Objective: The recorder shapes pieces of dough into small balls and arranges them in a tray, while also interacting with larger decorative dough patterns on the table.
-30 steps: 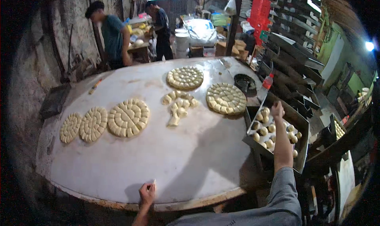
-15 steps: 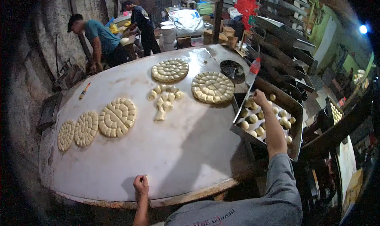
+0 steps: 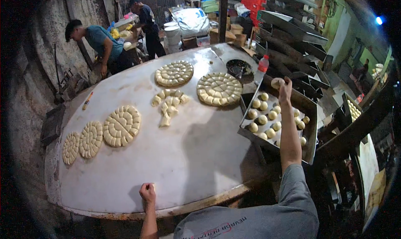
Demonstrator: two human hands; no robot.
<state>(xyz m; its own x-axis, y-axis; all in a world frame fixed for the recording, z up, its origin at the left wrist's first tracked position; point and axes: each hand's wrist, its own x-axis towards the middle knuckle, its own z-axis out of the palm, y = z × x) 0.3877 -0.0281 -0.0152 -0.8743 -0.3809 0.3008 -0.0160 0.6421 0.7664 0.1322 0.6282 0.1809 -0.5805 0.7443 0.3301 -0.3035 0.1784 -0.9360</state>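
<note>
My right hand [image 3: 285, 89] is raised over the far part of a metal tray [image 3: 310, 150], its fingers closed on a pale dough ball [image 3: 276, 84]. Beneath it, several round dough balls [image 3: 270, 133] sit spaced apart on the tray's light bottom. Near the table's front edge, my left hand [image 3: 147, 193] rests closed on the pale worktop [image 3: 167, 168]. A tiny pale bit shows at its fingertips, too small to name. Farther off lie large rounds of dough cut into segments [image 3: 122, 126], [image 3: 219, 89], and beside them a loose pile of dough pieces [image 3: 169, 109].
A black round pan [image 3: 238, 66] and a bottle with a red label [image 3: 263, 64] stand beyond the tray. A brush [image 3: 87, 101] lies at the table's left. Stacked dark trays [image 3: 288, 42] rise at the right. Two people [image 3: 100, 42] work beyond the far left edge.
My right hand has lifted from among the dough balls and now holds one above the tray's far side. My left hand stays closed at the same spot on the table.
</note>
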